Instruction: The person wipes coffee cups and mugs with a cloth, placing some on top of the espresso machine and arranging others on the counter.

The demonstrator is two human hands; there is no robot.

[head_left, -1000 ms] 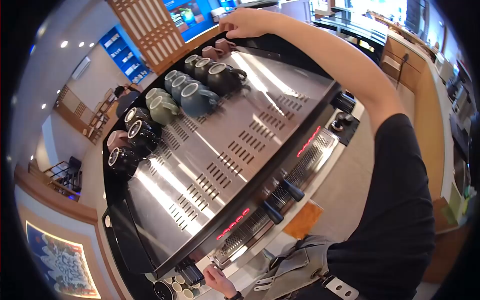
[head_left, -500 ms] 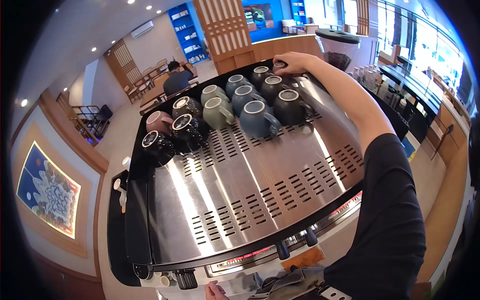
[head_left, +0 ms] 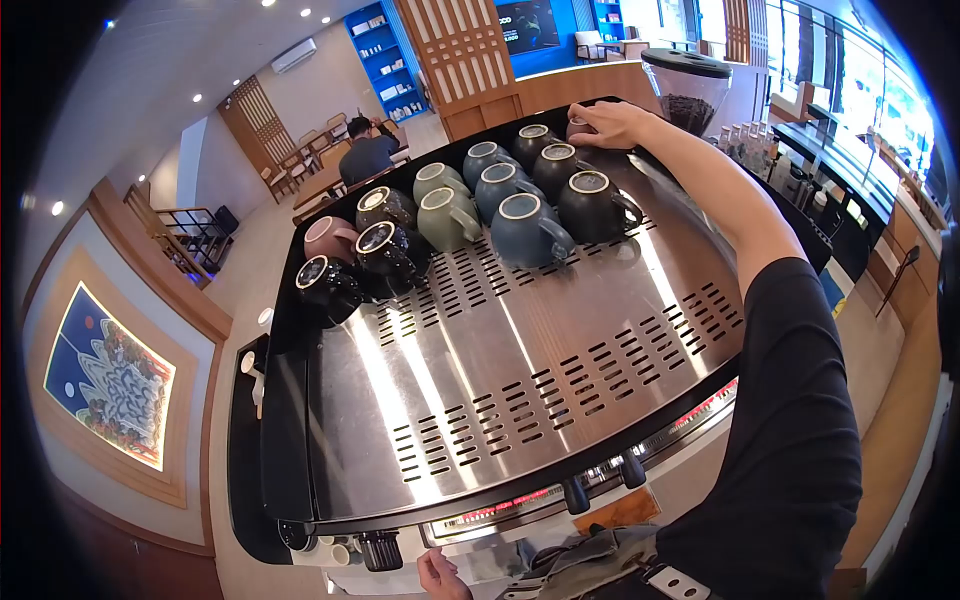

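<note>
1. The right hand (head_left: 618,124) reaches to the far right corner of the espresso machine's top (head_left: 540,335), its fingers bent over a small mauve cup (head_left: 577,128); I cannot tell whether they grip it or only touch it.
2. That cup sits at the same corner, near the far edge, partly hidden by the hand.
3. The left hand (head_left: 440,575) is low, just beyond the machine's front edge, near a black knob (head_left: 380,551). Its fingers are bent inward; whether they hold anything cannot be told.
4. Next to the mauve cup, matte black cups (head_left: 597,208) stand upside down in a row running from the far edge inward.
5. Further left come blue cups (head_left: 530,235), then green cups (head_left: 447,220), all inverted.
6. Toward the far left corner are glossy black cups (head_left: 327,292) and a pink cup (head_left: 328,238), also bottoms up.
7. Past the far right corner stands a grinder hopper (head_left: 690,95) with coffee beans inside.
</note>
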